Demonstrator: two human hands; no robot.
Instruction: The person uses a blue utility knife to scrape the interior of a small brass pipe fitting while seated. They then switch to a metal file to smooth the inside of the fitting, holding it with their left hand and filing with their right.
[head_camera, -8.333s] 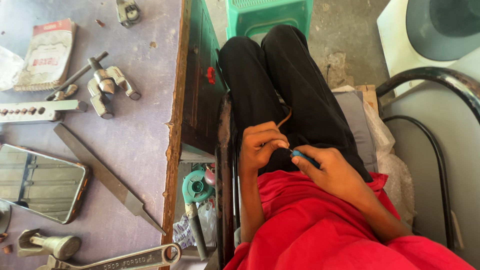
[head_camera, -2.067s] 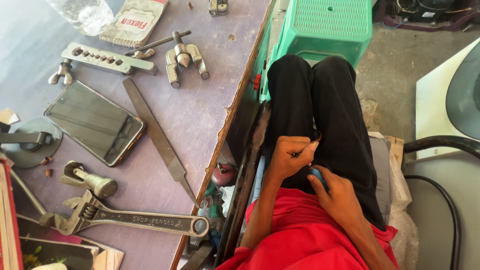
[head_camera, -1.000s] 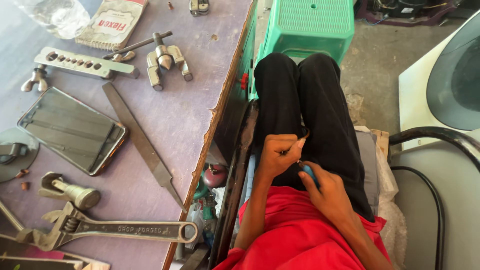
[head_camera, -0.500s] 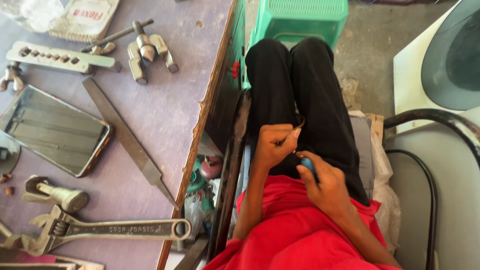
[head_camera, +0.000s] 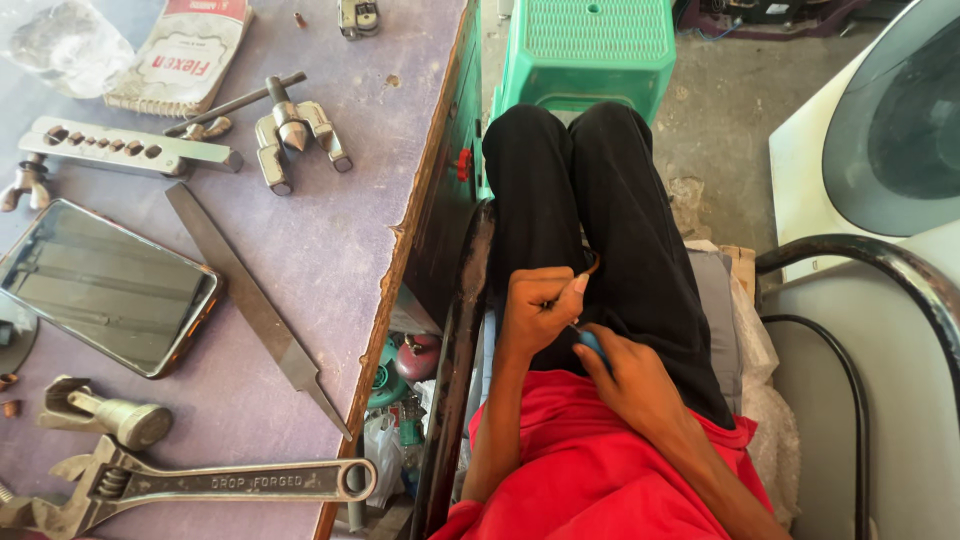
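Copper tube (head_camera: 592, 264), thin and curved, sits pinched in the closed left hand (head_camera: 538, 308) over the lap; the right hand (head_camera: 625, 380) grips a blue-handled tool (head_camera: 592, 345) against it, work apparently midway.

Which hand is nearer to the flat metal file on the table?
Left. The left hand rests on the lap just right of the table edge, closer to the file. The right hand lies farther right, holding a blue-handled tool.

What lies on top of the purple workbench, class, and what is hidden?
On the workbench lie a flat file, an adjustable wrench, a flaring tool, a clamp bar and a phone. Whatever is beneath the phone is covered.
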